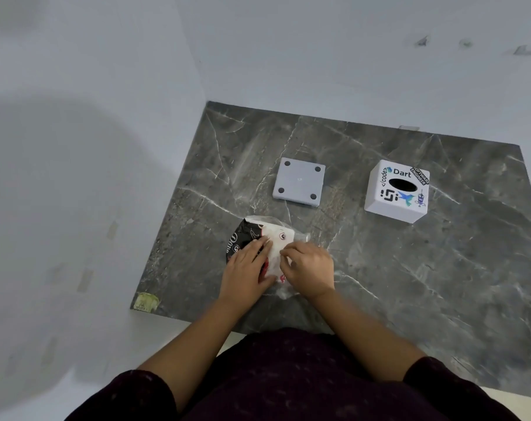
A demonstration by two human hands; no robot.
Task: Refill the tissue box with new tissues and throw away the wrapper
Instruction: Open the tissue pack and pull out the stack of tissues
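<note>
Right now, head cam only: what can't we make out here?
- Plastic-wrapped tissue pack: the left hand and right hand cover most of it, so whether the wrapper is torn open is unclear.
- White stickered tissue box: inside is dark through the oval slot; contents unknown.
- Grey square base plate with four pads: the face resting on the grey marble-patterned surface is hidden.
- No bin in view.

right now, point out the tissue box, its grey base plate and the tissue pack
tissue box (388, 205): head view, white front wall
base plate (299, 185): head view, centre of grey face
tissue pack (276, 238): head view, white printed wrapper
</note>
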